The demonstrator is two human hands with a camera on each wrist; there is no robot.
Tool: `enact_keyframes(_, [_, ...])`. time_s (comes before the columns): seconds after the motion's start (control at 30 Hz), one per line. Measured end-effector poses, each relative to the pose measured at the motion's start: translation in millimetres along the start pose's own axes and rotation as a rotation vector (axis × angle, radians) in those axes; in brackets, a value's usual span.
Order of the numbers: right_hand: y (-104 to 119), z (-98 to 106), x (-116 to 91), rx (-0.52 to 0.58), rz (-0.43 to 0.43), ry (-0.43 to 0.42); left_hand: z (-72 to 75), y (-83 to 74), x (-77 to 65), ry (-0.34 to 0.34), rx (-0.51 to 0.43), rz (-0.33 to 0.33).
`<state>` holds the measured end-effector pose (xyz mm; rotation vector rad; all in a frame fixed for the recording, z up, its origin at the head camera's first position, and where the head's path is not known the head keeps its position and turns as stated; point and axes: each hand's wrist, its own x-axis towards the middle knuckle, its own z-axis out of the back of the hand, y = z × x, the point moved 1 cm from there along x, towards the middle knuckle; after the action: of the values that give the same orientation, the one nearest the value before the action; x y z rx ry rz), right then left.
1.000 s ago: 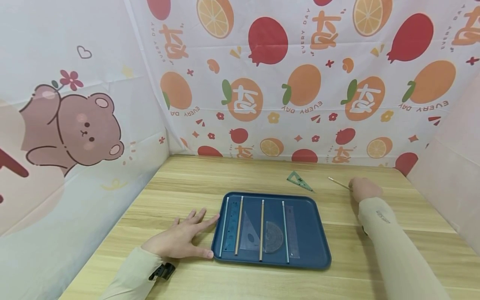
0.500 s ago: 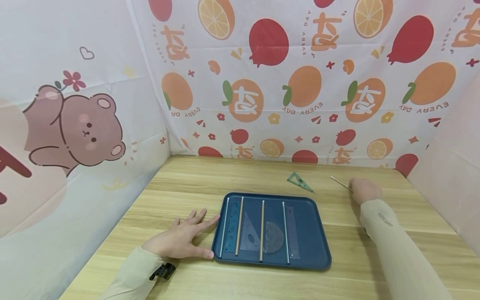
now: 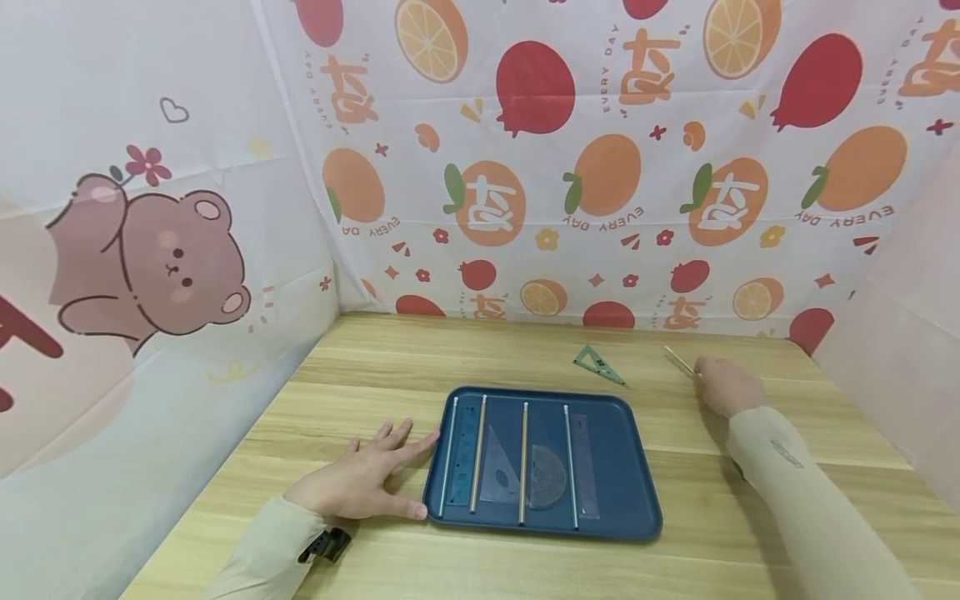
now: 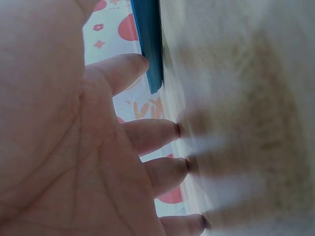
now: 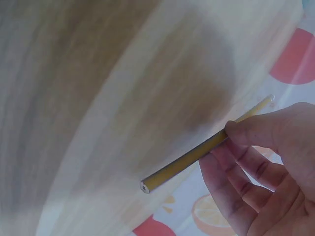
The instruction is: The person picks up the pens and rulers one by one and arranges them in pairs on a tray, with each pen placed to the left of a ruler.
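Note:
My right hand [image 3: 729, 387] pinches a yellow pencil [image 5: 183, 161] between thumb and fingers, over the right part of the table. The pencil's flat unsharpened end shows in the right wrist view, and its white-tipped end points away to the upper left in the head view. At the left rim of a blue tray [image 3: 645, 500] my left hand [image 3: 360, 477] lies with spread fingers, thumb and index finger touching the rim. On the tray lie several pencils [image 3: 523, 467], a blue ruler [image 3: 461, 458], a clear set square [image 3: 501, 473], a protractor [image 3: 547, 477] and a clear ruler [image 3: 585, 467].
A small green set square [image 3: 598, 367] lies on the wooden table [image 3: 420, 342] behind the tray. Patterned cloth [image 3: 547, 167] closes off the back, and a cloth with a bear print [image 3: 187, 258] hangs at the left.
The pencil in my right hand has turned, its white-tipped end swinging slightly right and away. The left hand and the tray have kept their places.

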<state>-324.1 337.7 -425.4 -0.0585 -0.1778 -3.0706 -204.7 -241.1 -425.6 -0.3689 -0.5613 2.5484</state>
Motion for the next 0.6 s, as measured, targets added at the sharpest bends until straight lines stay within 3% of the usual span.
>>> enact_keyframes(0.37, [7.9, 3.1, -9.5, 0.041, 0.087, -0.075, -0.9, 2.0, 2.6, 0.003, -0.003, 0.005])
enact_keyframes(0.6, [15.7, 10.1, -15.5, 0.147, 0.077, -0.026, -1.6, 5.1, 3.6, -0.004, 0.002, 0.005])
